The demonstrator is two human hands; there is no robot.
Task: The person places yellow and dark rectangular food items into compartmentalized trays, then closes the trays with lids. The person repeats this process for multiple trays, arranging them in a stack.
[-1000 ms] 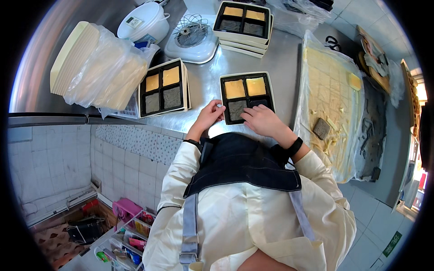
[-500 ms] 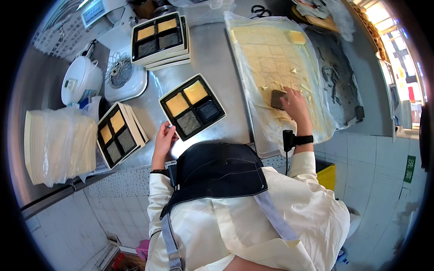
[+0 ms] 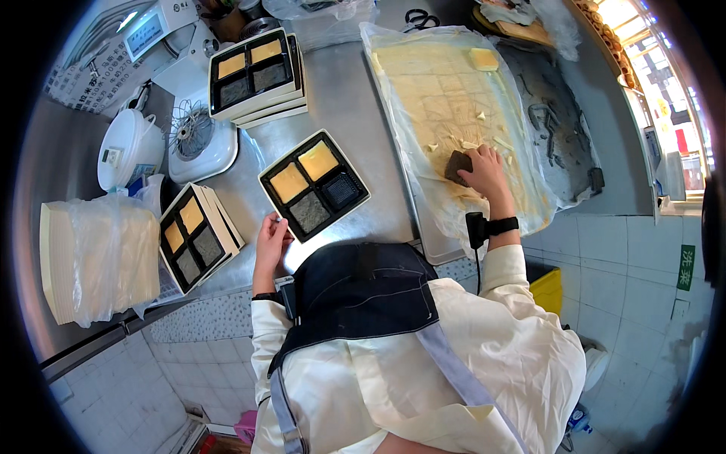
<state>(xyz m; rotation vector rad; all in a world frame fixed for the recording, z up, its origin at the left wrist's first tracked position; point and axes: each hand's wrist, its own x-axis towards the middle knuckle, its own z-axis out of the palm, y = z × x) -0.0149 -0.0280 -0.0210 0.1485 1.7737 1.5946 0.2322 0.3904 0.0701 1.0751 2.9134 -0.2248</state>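
My right hand [image 3: 489,175] grips a dark grey-brown cake square [image 3: 456,167], slightly tilted, over a paper-lined sheet tray [image 3: 431,246] strewn with pale yellow crumbs. My left hand [image 3: 274,240] holds the near left corner of a cream box [image 3: 355,208], its thumb at the rim. Inside is a black four-part insert. Two yellow squares [image 3: 318,160] fill its far compartments, and a dark grey square [image 3: 309,213] lies in the near left one. The near right compartment [image 3: 342,189] shows only its ribbed black bottom.
Filled boxes [image 3: 253,74] are stacked at the back; another stack [image 3: 198,238] stands left. Plastic-wrapped stacked cartons [image 3: 98,257], a white tub [image 3: 130,150] and a wire whisk [image 3: 190,130] lie farther left. One yellow block [image 3: 484,60] rests on the tray's far end.
The dark cake square is now tilted in my right hand, which has shifted slightly left on the sheet tray. My left hand keeps its hold on the box; the whole view has shifted slightly.
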